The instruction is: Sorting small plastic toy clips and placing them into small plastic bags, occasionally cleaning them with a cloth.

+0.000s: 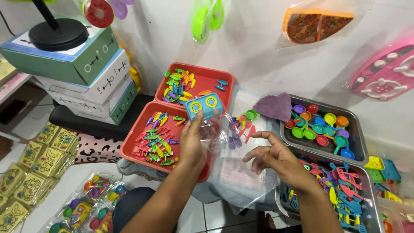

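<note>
While stacked green-and-white boxes (86,73) sit far left, yellow packets (30,168) lie below them. Left hand (192,146) grips a clear bag (217,133) holding a blue toy stove (204,106) over red trays (146,151); right hand (276,157) hovers, fingers spread.

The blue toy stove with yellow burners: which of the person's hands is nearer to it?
Left. The left hand holds the blue toy stove with a clear plastic bag, fingers touching its lower edge. The right hand hovers open, lower and to the right, apart from it.
</note>
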